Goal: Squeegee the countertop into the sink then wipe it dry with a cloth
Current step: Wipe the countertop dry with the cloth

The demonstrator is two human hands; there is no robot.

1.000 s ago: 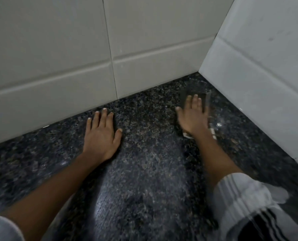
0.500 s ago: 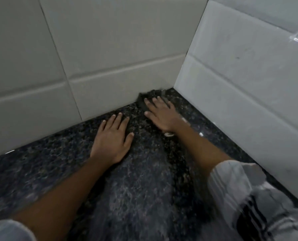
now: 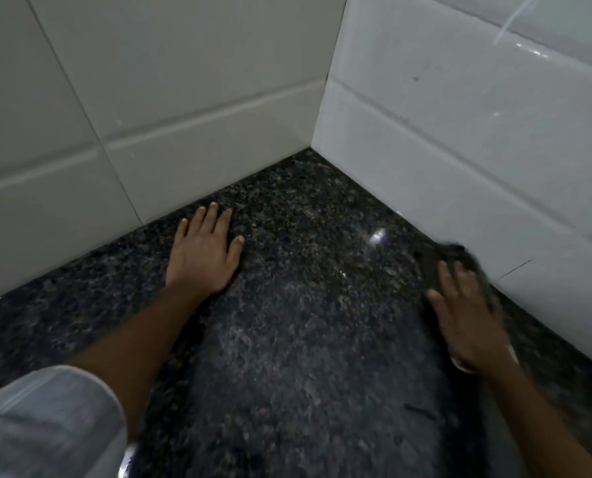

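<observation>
The dark speckled granite countertop point(image 3: 305, 305) fills the lower view and runs into a tiled corner. My left hand point(image 3: 203, 253) lies flat on it, palm down, fingers apart, close to the back wall. My right hand point(image 3: 467, 315) is blurred and presses flat on a dark cloth point(image 3: 449, 253) against the counter beside the right wall. Only the cloth's far edge shows past my fingertips; a pale bit shows under the wrist. No sink and no squeegee are in view.
White tiled walls meet at the corner point(image 3: 317, 146); the back wall point(image 3: 184, 98) and the right wall point(image 3: 460, 132) border the counter. A bright glint point(image 3: 377, 234) lies on the stone near the right wall. A shiny metal edge point(image 3: 127, 457) shows at bottom left.
My right hand with the cloth has slid from the corner back toward me along the right wall. My left hand has stayed planted; the view has shifted left.
</observation>
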